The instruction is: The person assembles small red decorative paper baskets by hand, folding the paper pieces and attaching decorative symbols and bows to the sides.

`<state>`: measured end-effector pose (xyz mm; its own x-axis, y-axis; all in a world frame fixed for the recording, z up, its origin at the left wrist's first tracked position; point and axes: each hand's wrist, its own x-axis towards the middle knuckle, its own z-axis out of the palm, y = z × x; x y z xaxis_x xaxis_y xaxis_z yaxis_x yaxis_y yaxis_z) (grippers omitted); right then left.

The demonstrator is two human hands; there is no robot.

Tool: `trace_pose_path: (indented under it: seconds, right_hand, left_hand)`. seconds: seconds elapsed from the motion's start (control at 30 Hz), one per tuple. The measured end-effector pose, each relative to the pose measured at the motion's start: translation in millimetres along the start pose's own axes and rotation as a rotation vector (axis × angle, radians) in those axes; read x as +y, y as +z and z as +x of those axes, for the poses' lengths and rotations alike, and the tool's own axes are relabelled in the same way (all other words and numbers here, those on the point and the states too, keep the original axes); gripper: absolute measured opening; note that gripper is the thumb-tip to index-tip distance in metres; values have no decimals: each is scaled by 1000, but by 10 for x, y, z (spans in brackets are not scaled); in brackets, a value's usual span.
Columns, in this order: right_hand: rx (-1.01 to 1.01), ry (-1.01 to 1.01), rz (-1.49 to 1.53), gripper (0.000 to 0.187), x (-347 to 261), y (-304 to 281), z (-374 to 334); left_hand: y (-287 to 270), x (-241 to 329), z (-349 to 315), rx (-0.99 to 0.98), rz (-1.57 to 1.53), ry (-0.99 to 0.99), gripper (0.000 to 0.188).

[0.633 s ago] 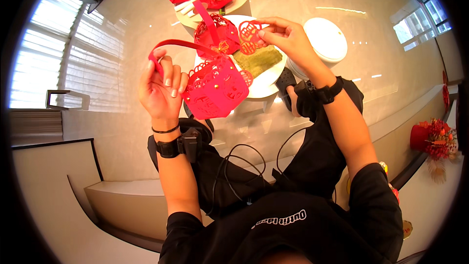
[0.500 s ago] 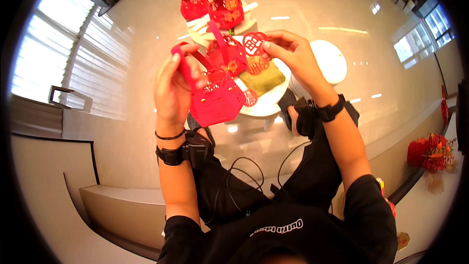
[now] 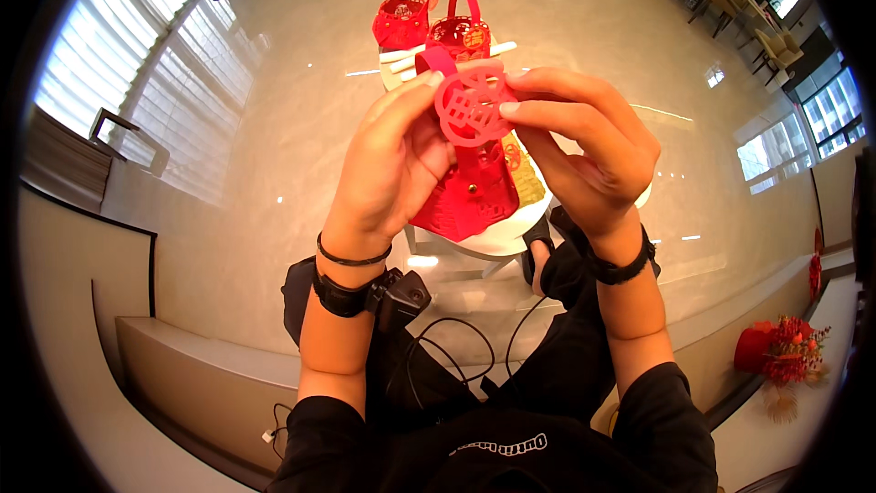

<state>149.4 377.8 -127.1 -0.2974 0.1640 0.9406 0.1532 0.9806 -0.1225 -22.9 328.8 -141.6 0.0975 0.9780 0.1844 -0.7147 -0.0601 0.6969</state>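
Red felt basket-style bag (image 3: 465, 199) hangs upright below my left hand (image 3: 391, 160), whose fingers are closed on its strap handle near the top. Between the thumb and fingers of my right hand (image 3: 589, 132) is a red round cut-out tag (image 3: 472, 110) with an openwork pattern. That tag lies against or just in front of the bag's handle; whether it is fastened there I cannot tell. Behind the bag, a yellow-green cloth piece (image 3: 529, 172) partly shows, with an orange-red cut-out tag (image 3: 513, 157) beside it.
Two more red bags, one farther left (image 3: 401, 23) and one nearer (image 3: 462, 35), stand past my hands beside white rolls (image 3: 493, 50). Under the held bag is a white round stool (image 3: 511, 236). A red flower pot (image 3: 756, 349) sits at the right.
My right hand has brought the round tag left and closer, up to the bag's handle. My left hand has moved right with the bag, and the two hands are now close together.
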Motion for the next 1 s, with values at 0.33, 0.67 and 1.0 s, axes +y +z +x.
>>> trace_pose_path:
  seconds: [0.33,0.67,1.0]
  right_hand:
    - [-236,124,219,23,27,-21,-8]
    - [-87,227,158,22,83,38,-70]
    - [-322,936,400,18,-80,7,-154]
  left_hand:
    - [16,36,-20,9,36,-35,42]
    - [48,-14,-48,3,290,7,37]
    - [122,-39,-51,-13,186,145,43]
